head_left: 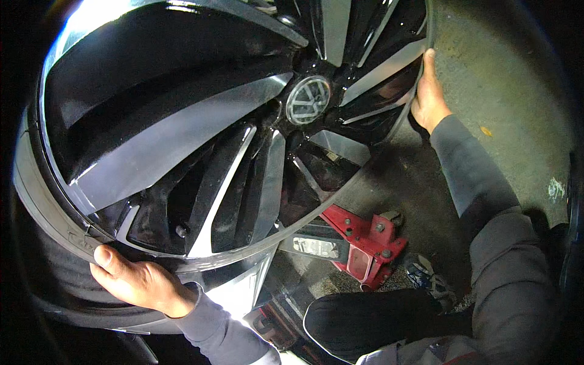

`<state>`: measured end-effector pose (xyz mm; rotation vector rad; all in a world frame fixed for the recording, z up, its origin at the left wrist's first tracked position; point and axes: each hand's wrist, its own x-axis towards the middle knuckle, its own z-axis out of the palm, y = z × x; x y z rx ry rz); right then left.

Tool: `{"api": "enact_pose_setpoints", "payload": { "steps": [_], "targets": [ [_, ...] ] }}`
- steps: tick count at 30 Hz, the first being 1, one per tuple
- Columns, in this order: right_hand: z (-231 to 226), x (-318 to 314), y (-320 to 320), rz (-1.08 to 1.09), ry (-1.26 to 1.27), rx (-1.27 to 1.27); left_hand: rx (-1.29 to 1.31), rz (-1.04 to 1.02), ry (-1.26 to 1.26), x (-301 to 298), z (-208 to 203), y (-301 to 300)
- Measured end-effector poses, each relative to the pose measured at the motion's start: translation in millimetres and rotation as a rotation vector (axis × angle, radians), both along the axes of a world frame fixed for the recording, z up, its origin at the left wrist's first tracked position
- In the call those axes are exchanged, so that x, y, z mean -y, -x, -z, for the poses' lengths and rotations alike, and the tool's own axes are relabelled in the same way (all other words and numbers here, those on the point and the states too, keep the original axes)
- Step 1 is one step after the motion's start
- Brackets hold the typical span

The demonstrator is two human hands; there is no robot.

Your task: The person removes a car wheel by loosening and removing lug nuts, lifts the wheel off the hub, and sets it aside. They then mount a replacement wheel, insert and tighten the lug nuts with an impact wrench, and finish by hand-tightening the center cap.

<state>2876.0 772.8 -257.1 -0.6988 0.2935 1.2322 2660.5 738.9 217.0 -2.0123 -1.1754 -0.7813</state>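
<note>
A large car wheel (164,146) with black and silver spokes and a round centre cap (308,100) fills the upper left. Its dark tyre (52,204) shows along the left rim. My left hand (146,285) grips the tyre at the lower left, thumb on the outer face, the other fingers mostly hidden. Far to the right, my right hand (431,100) is wrapped round the wheel's edge, its fingers largely out of sight behind it. Both sleeves are grey. The wheel stands tilted in the view; what lies behind it is hidden.
A red floor jack (371,243) stands low under the wheel's near edge, beside a dark part with a pale label (315,247). My bent leg (377,319) and shoe (429,277) are close to it. Grey floor (505,79) with a small leaf (485,131) extends rightward.
</note>
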Motion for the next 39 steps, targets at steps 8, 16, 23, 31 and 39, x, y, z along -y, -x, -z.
{"api": "enact_pose_setpoints", "payload": {
  "steps": [8, 16, 23, 31, 39],
  "targets": [
    [19.0, -3.2, -3.0, -0.013, -0.061, 0.011, 0.018, -0.03, 0.009, 2.4, 4.6, 0.3],
    [3.3, 0.5, -11.8, -0.063, -0.036, -0.01, -0.005, -0.069, 0.008, 2.1, -2.8, 10.6],
    [-16.0, 7.5, -14.3, -0.108, -0.125, -0.116, 0.114, -0.105, -0.029, 6.0, 5.4, 0.9],
    [-6.4, 5.9, -9.3, -0.065, -0.172, -0.133, 0.094, 0.304, 0.67, 87.9, 114.8, -32.5],
    [11.7, -1.1, -6.2, -0.025, -0.092, -0.098, 1.401, -0.239, 1.885, 24.6, 316.4, -75.4]
  ]
}}
